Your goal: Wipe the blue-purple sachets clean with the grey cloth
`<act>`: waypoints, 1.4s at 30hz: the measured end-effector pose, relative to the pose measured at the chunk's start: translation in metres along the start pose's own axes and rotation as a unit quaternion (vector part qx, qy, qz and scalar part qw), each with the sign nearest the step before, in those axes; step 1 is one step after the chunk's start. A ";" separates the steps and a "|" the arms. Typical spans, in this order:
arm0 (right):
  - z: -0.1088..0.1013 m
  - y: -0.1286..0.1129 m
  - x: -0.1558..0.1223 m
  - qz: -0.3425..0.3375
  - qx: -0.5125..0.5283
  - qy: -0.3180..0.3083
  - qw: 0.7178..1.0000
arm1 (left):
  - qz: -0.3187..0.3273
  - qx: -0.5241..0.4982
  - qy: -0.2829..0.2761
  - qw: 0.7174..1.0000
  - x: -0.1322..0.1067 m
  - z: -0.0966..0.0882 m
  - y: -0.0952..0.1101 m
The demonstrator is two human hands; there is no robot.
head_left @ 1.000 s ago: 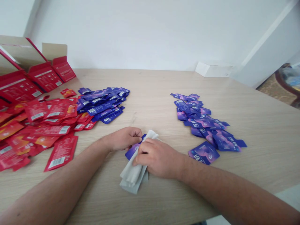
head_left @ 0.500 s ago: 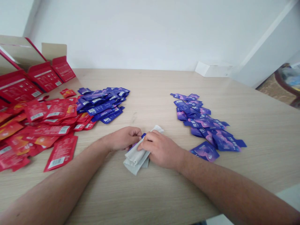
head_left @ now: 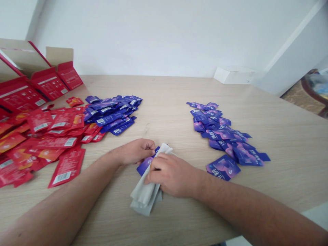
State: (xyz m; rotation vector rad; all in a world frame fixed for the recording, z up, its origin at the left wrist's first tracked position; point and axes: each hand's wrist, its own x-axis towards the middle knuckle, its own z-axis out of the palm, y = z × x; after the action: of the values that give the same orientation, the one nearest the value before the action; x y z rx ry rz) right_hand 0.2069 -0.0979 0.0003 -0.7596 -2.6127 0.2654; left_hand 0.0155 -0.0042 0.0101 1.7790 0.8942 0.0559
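Note:
My left hand (head_left: 135,152) pinches the upper end of a purple sachet (head_left: 144,166) on the light wood table (head_left: 164,102). My right hand (head_left: 171,179) is closed over a folded grey cloth (head_left: 144,197), pressing it onto the sachet and hiding most of it. To the left lies a heap of blue-purple sachets (head_left: 110,114), with loose red sachets (head_left: 48,136) beyond it. A looser spread of purple sachets (head_left: 222,136) lies to the right of my right hand.
An open red-printed carton (head_left: 33,80) stands at the far left of the table. A white box (head_left: 234,75) sits against the back wall. The table's right edge drops towards a patterned floor area holding a dark-rimmed object (head_left: 310,90).
My right hand has slid back towards me with the cloth, after moving up over the sachet half a second ago. More of the sachet now shows. My left hand has barely moved.

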 end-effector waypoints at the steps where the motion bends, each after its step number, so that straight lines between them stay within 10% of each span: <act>1: 0.000 0.000 0.000 -0.002 0.000 0.000 1.000 | -0.001 -0.001 0.002 1.000 0.000 0.000 0.000; 16: -0.002 0.004 -0.001 0.084 -0.023 0.021 0.996 | -0.015 0.003 0.000 1.000 0.000 0.001 -0.001; 42: -0.001 0.001 -0.001 0.018 -0.004 0.004 1.000 | -0.001 0.001 -0.005 1.000 0.000 -0.001 -0.003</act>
State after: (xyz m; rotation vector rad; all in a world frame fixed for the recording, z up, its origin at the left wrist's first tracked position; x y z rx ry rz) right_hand 0.2079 -0.0977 0.0005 -0.8082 -2.5953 0.2624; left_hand 0.0139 -0.0029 0.0080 1.7791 0.8889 0.0460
